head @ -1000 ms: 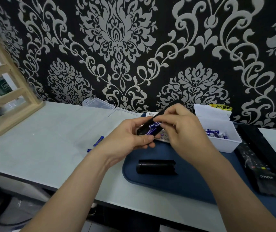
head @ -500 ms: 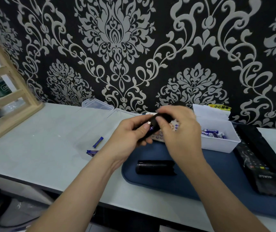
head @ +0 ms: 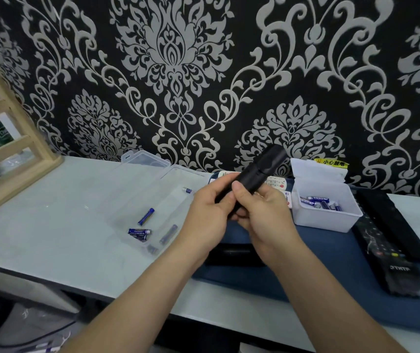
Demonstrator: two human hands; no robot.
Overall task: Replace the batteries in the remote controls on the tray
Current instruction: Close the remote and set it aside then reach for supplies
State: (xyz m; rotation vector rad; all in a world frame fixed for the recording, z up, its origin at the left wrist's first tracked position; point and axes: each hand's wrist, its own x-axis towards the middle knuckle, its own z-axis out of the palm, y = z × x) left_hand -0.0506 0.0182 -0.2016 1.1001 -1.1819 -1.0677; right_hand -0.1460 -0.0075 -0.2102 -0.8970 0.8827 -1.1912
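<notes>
A black remote control [head: 259, 169] is held tilted, its far end up, above the dark blue tray [head: 343, 263]. My left hand [head: 208, 215] grips its lower end and my right hand [head: 262, 212] wraps it beside, thumb on top. A black battery cover [head: 231, 253] lies on the tray under my hands. A white remote [head: 277, 186] lies behind them, partly hidden. Two black remotes [head: 392, 248] rest at the tray's right. A white box [head: 326, 207] holds several blue batteries [head: 318, 200].
A clear plastic case [head: 153, 200] lies open on the white table, with loose blue batteries [head: 140, 231] in it. A wooden rack [head: 5, 138] stands at the far left. The patterned wall runs close behind. The table's front edge is near my forearms.
The remote's open compartment with blue batteries no longer shows; its closed black back faces up. Both hands have slid down to its lower end, and the remote tilts up higher.
</notes>
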